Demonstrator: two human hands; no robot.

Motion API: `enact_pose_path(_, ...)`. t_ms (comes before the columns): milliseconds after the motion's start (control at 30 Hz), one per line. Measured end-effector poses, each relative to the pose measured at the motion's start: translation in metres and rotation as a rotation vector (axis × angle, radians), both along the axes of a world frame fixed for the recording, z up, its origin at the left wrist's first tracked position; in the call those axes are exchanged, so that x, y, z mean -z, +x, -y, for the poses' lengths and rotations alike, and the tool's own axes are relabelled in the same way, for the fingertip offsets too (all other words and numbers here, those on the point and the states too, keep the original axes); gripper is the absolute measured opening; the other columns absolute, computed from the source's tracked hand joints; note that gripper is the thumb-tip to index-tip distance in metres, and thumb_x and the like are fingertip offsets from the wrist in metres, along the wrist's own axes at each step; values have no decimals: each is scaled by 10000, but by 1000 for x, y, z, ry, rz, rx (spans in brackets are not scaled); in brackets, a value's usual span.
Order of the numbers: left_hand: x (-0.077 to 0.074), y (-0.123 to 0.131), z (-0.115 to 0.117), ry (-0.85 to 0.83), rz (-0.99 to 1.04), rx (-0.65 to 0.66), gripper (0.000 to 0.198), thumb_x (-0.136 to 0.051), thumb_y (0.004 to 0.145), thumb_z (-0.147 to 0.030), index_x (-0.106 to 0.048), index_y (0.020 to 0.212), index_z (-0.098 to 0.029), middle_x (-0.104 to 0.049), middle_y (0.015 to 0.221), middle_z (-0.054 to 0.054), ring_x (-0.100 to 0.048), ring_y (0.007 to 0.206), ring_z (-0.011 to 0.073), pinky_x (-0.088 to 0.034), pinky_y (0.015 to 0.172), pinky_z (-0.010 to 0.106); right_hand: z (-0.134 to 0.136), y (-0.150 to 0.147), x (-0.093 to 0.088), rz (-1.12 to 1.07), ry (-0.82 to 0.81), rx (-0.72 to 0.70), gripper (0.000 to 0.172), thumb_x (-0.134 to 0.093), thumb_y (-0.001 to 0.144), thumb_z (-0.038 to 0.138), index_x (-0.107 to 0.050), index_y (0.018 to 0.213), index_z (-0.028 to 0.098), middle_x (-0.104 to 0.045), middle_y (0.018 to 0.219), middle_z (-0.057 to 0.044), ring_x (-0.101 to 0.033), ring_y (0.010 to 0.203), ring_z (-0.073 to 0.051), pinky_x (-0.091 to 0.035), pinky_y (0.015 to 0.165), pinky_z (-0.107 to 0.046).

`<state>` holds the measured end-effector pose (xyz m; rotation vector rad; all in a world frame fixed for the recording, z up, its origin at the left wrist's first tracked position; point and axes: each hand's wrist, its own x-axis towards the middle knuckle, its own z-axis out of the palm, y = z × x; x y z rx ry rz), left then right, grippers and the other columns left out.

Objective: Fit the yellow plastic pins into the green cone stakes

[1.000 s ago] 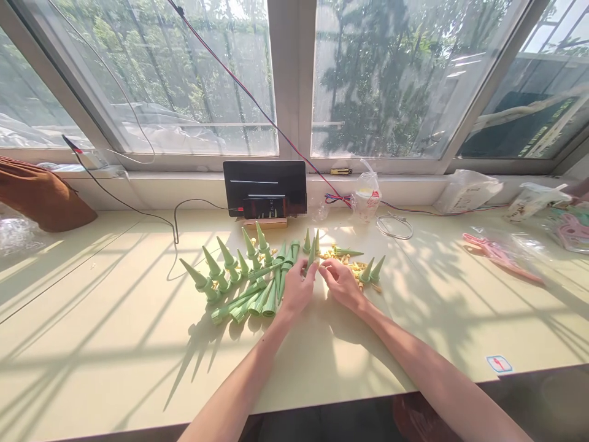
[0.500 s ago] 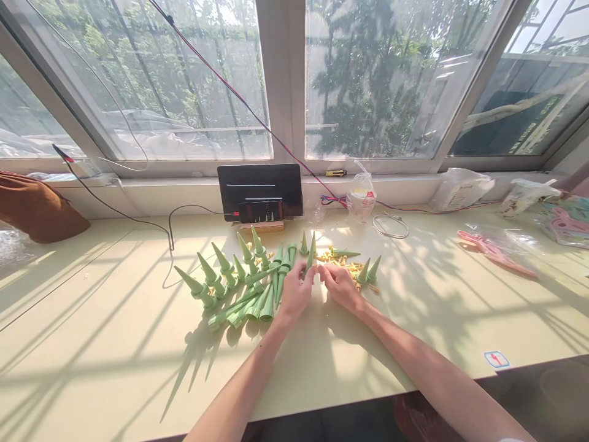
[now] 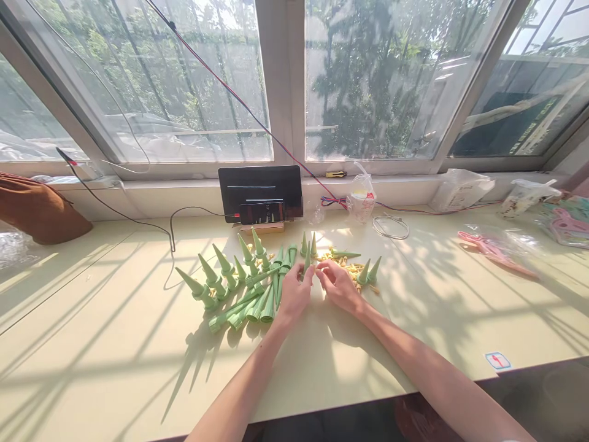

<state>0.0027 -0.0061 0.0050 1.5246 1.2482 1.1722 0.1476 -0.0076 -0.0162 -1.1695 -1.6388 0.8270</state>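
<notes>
My left hand (image 3: 297, 291) is closed around a green pointed cone (image 3: 307, 263), which stands tip up between thumb and fingers. Close beside it, my right hand (image 3: 338, 283) pinches at the cone's near side; whatever lies in its fingertips is too small to make out. Two more green cones (image 3: 313, 244) stand upright just beyond the hands. To the left, several green spikes (image 3: 264, 307) lie in a heap, with assembled upright ones (image 3: 209, 270) behind. Small yellow pegs (image 3: 354, 267) are scattered past my right hand, with two cones (image 3: 374, 270) standing next to them.
At the back, a phone (image 3: 262, 212) leans before a dark tablet (image 3: 260, 184) on a stand. A cup in a plastic bag (image 3: 361, 197) and a coiled cable (image 3: 390, 226) are to its right. Pink clips (image 3: 499, 255) lie far right; a brown bag (image 3: 41, 209) sits far left.
The cone in my left hand has moved slightly lower and left, so the standing cone behind it now shows separately. My right hand's fingers have shifted a little; the rest looks the same.
</notes>
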Motion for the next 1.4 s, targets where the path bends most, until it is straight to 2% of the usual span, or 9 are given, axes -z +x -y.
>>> enact_pose_path(167, 1, 0, 0, 1, 5, 10, 313, -541, 893, -491, -610, 858, -187, -597, 733, 11, -544, 615, 139, -417, 567, 253, -1, 1, 1, 64, 28, 45, 235, -456, 954, 412, -547, 850, 222, -460, 584, 44, -381, 522, -133, -310, 527, -264)
enact_pose_path(400, -1, 1, 1, -27, -4, 34, 319, -543, 890, -489, -619, 853, -181, -597, 700, 4, -513, 540, 120, -408, 556, 258, -2, 2, 1, 98, 35, 68, 307, -425, 965, 409, -513, 748, 211, -462, 596, 34, -411, 545, -136, -328, 543, -264)
enact_pose_path(533, 0, 1, 2, -9, 16, 63, 313, -541, 894, -482, -620, 853, -182, -610, 732, 14, -535, 584, 127, -421, 569, 255, -3, 3, 3, 136, 43, 82, 374, -384, 987, 423, -471, 692, 210, -451, 569, 33, -418, 537, -136, -319, 547, -269)
enact_pose_path(667, -2, 1, 2, -2, 29, 78, 314, -543, 893, -481, -621, 849, -180, -626, 766, 24, -543, 598, 127, -431, 572, 256, -4, 3, 4, 157, 69, 74, 442, -344, 1007, 448, -450, 653, 205, -465, 585, 23, -436, 554, -136, -325, 573, -276)
enact_pose_path(867, -4, 2, 4, -9, 26, 69, 318, -552, 884, -485, -617, 817, -181, -600, 707, 9, -522, 549, 116, -431, 551, 255, -4, 3, 3, 124, 72, 53, 504, -325, 1011, 495, -464, 627, 200, -481, 598, 14, -450, 561, -136, -338, 577, -276)
enact_pose_path(967, -4, 1, 3, 1, 35, 66, 312, -558, 881, -481, -617, 815, -182, -603, 724, 16, -533, 580, 121, -433, 539, 245, -3, 3, 3, 87, 53, 56, 487, -332, 1008, 502, -496, 661, 202, -481, 589, 14, -466, 566, -142, -353, 576, -276)
enact_pose_path(1133, -2, 0, 0, -17, 63, 39, 314, -588, 859, -495, -610, 812, -186, -617, 779, 27, -548, 614, 125, -429, 501, 222, 0, 1, 1, 2, -8, 19, 300, -448, 966, 499, -543, 920, 218, -488, 568, 49, -441, 498, -133, -344, 499, -259)
enact_pose_path(1267, -2, 0, -1, -89, 135, 35, 365, -615, 823, -549, -596, 793, -186, -596, 763, 24, -543, 610, 129, -406, 444, 211, 2, 0, -2, -69, -8, -8, 263, -514, 929, 469, -525, 999, 217, -599, 802, -4, -523, 543, -122, -395, 483, -247)
enact_pose_path(1400, -4, 0, 1, -163, 243, 55, 393, -645, 789, -568, -604, 798, -177, -603, 803, 33, -532, 623, 121, -423, 457, 208, 2, 0, -3, -66, 16, 2, 214, -509, 926, 425, -526, 984, 219, -606, 938, -27, -532, 522, -101, -431, 491, -254)
